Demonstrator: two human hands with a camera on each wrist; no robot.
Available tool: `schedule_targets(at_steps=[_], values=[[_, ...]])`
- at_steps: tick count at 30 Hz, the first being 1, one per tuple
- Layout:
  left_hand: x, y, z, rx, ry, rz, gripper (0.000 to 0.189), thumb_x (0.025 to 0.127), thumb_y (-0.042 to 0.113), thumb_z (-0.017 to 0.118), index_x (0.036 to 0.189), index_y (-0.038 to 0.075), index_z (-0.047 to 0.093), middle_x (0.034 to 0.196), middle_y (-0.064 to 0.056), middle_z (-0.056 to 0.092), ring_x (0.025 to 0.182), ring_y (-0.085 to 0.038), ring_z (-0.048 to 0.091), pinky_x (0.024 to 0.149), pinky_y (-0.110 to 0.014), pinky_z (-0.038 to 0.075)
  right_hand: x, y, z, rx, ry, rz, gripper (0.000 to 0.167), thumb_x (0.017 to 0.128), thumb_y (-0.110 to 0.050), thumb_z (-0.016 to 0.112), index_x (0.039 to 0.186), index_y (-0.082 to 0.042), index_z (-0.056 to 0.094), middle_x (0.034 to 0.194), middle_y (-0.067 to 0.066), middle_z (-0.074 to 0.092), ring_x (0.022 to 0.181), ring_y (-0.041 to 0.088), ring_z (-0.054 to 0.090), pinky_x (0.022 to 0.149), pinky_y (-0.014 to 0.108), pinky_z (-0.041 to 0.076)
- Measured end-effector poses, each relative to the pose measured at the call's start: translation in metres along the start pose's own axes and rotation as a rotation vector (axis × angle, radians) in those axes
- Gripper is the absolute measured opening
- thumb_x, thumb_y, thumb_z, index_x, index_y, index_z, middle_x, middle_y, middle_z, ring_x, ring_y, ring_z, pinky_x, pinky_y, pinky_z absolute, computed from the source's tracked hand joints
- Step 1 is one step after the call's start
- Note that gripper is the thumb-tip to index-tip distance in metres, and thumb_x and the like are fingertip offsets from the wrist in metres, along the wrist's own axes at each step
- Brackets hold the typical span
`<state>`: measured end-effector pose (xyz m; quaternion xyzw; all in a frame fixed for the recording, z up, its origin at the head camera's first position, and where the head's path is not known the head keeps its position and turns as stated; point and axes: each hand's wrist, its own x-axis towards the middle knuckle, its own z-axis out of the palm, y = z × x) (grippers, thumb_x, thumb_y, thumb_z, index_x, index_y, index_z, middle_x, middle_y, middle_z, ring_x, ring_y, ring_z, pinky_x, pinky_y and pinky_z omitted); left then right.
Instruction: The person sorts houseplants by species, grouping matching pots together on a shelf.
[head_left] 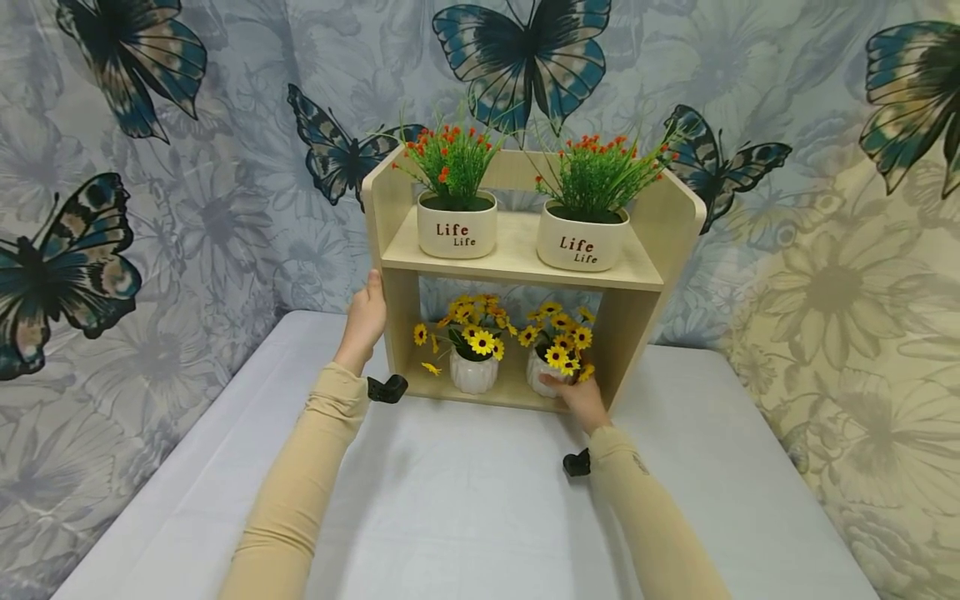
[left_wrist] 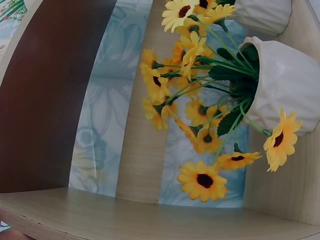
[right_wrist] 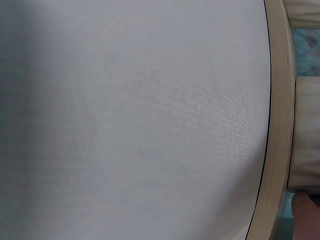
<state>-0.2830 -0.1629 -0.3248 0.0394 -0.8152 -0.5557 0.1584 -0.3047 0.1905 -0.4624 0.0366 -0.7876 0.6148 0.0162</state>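
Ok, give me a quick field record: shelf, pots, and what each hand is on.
shelf: wooden, two tiers, on the grey table
top tier: two Life pots, red flowers
bottom tier: two white pots, yellow flowers; left pot untouched
left hand: rests on the shelf's left side panel
right hand: holds the right pot

Two arms in tan sleeves reach forward from the lower edge of the head view, each with a small black camera mount at the wrist. The left hand (head_left: 365, 317), toward 10 o'clock from frame centre, stands upright on its edge, palm turned inward, fingers straight and pointing up to 12 o'clock. The right hand (head_left: 576, 393), toward 4 o'clock, stretches low and forward, its fingers curled out of sight; in the right wrist view only a sliver of the right hand shows at 5 o'clock.
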Motion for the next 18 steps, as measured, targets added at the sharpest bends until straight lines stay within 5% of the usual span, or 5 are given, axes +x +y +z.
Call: schedule_targets(at_steps=[5, 9, 18], values=[[0.0, 0.0, 0.002, -0.025, -0.018, -0.013, 0.083, 0.093, 0.062, 0.012, 0.122, -0.007, 0.049, 0.133, -0.027, 0.041, 0.124, -0.036, 0.036, 0.1, -0.05, 0.028, -0.014, -0.016, -0.002, 0.107, -0.023, -0.035, 0.078, 0.079, -0.008, 0.075, 0.14, -0.005, 0.027, 0.136, 0.016, 0.036, 0.126, 0.029, 0.031, 0.106, 0.042, 0.019], [-0.001, -0.002, 0.001, -0.032, -0.041, -0.042, 0.083, 0.092, 0.064, 0.014, 0.144, 0.001, 0.03, 0.146, -0.019, 0.027, 0.132, -0.034, 0.025, 0.106, -0.047, 0.022, -0.016, -0.007, -0.007, 0.083, -0.048, -0.048, 0.08, 0.079, -0.011, 0.076, 0.139, -0.006, 0.025, 0.135, 0.014, 0.035, 0.125, 0.028, 0.031, 0.106, 0.043, 0.021], [-0.009, -0.012, -0.002, -0.014, -0.103, -0.087, 0.069, 0.097, 0.055, 0.024, 0.146, 0.006, 0.027, 0.147, -0.015, 0.027, 0.132, -0.034, 0.026, 0.105, -0.047, 0.024, -0.021, 0.014, -0.01, -0.005, -0.08, 0.001, 0.095, 0.085, -0.023, 0.071, 0.146, -0.004, 0.001, 0.151, 0.019, 0.006, 0.137, 0.03, 0.01, 0.108, 0.042, 0.016]])
